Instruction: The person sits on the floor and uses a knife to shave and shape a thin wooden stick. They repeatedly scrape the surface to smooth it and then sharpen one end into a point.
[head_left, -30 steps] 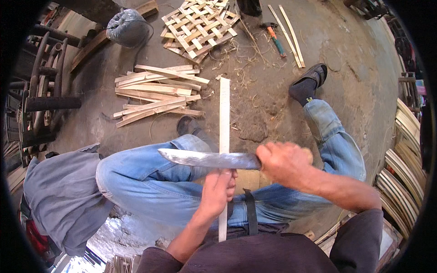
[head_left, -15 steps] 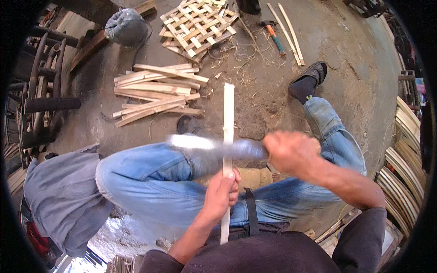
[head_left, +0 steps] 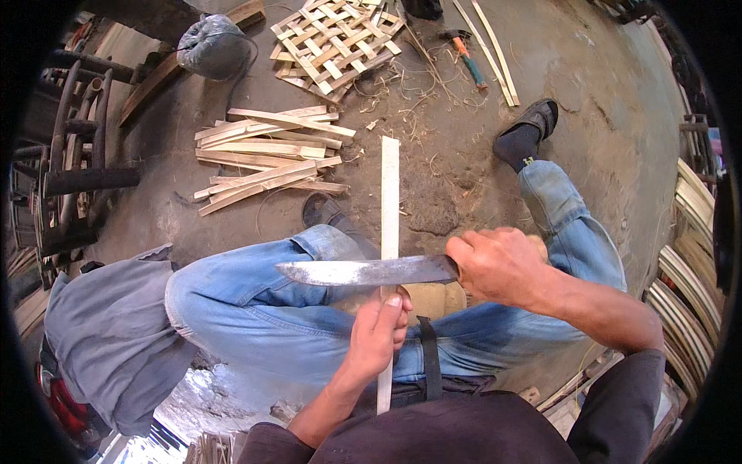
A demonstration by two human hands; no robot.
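A pale flat bamboo strip [head_left: 390, 197] stands lengthwise in front of my body, its far end out over the floor. My left hand [head_left: 379, 329] is closed round its lower part, thumb on top, and the strip's near end reaches my shirt. My right hand [head_left: 498, 263] grips the handle of a large knife [head_left: 363, 271]. The broad metal blade points left and lies across the strip, just beyond my left fingers. Whether the edge bites into the strip, I cannot tell. Most of the handle is hidden by my fingers.
Several split strips lie in a pile [head_left: 267, 155] ahead on the left. Beyond it are a woven lattice panel [head_left: 336, 46], a hammer [head_left: 468, 62] and two long strips [head_left: 495, 50]. A grey cloth [head_left: 116, 332] hangs by my left knee; curved slats [head_left: 684, 309] are stacked at right.
The knife, smeared by motion before, now shows sharply and has come slightly nearer to my left hand. My left hand keeps its hold on the strip.
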